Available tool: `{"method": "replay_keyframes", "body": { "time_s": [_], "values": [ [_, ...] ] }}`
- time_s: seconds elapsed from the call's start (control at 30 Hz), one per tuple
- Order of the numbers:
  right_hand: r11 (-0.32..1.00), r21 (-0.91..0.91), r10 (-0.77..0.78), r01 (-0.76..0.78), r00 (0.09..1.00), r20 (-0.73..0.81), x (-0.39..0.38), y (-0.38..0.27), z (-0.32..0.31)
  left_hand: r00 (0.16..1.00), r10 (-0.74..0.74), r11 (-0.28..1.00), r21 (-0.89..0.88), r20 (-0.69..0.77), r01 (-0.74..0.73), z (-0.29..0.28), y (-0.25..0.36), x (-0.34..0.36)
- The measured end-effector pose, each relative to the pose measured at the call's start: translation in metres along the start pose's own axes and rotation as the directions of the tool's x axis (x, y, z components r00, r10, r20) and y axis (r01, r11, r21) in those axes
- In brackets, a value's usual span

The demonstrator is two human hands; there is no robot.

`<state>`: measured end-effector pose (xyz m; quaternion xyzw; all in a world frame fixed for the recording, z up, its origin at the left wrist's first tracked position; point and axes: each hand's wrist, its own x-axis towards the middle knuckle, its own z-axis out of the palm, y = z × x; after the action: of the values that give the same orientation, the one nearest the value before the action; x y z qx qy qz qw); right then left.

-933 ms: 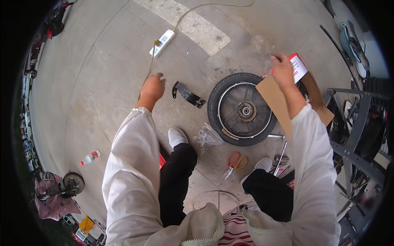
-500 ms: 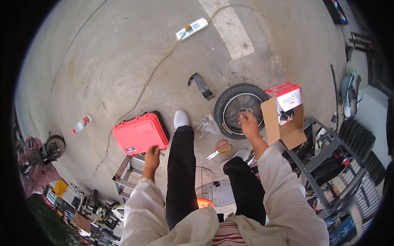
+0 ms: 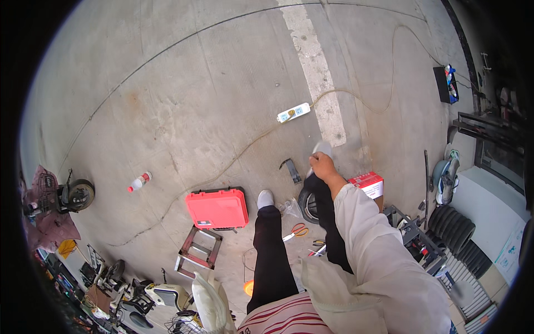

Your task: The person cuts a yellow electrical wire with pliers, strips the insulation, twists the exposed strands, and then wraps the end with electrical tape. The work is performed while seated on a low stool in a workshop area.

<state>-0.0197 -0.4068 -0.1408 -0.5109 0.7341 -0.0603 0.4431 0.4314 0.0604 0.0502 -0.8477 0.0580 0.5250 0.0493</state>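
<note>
My right hand [image 3: 324, 165] is stretched out ahead over my right shoe [image 3: 322, 148], its fingers curled together. Whatever they may hold is too small or hidden to make out. My left hand is out of sight; only a pale sleeve [image 3: 210, 303] shows at the lower edge. Below my right hand lies a spoked wheel with a black tyre [image 3: 306, 206], mostly covered by my leg. Left of the hand is a curved black part [image 3: 292, 171]. Near the wheel are a clear plastic bag [image 3: 290, 208] and scissors with orange handles [image 3: 298, 230].
A red tool case [image 3: 217, 209] lies left of my feet beside a small step ladder [image 3: 196, 250]. Ahead, a white power strip [image 3: 293, 112] trails its cord across the floor. A red box [image 3: 367, 183], a metal frame and stacked tyres [image 3: 451, 227] stand at right. A bottle [image 3: 140, 181] lies left.
My right hand has left the wheel and reached farther forward. My right foot has stepped ahead past the wheel. My left hand has moved from beside the red case out of view.
</note>
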Motion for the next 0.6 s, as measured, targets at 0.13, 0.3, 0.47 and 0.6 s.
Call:
{"method": "replay_keyframes", "body": {
  "time_s": [0.13, 0.3, 0.47, 0.6],
  "values": [
    [0.999, -0.041, 0.007, -0.008, 1.000, -0.028, 0.053, -0.043, -0.033, 0.993, 0.111, 0.983, -0.148, 0.033, -0.105, 0.022, 0.140, -0.044],
    [0.976, -0.191, 0.135, -0.109, 0.982, 0.129, 0.171, -0.004, 0.011, 0.990, 0.132, 0.983, -0.136, 0.059, -0.123, 0.044, 0.276, -0.068],
    [0.902, -0.216, 0.419, -0.374, 0.879, 0.227, 0.254, 0.011, 0.074, 0.999, -0.035, 0.994, -0.104, 0.036, 0.039, 0.071, 0.317, -0.072],
    [0.770, -0.008, 0.613, -0.637, 0.738, 0.282, 0.317, 0.041, 0.131, 0.992, -0.129, 0.988, -0.088, 0.000, 0.129, 0.081, 0.327, -0.061]
  ]
}}
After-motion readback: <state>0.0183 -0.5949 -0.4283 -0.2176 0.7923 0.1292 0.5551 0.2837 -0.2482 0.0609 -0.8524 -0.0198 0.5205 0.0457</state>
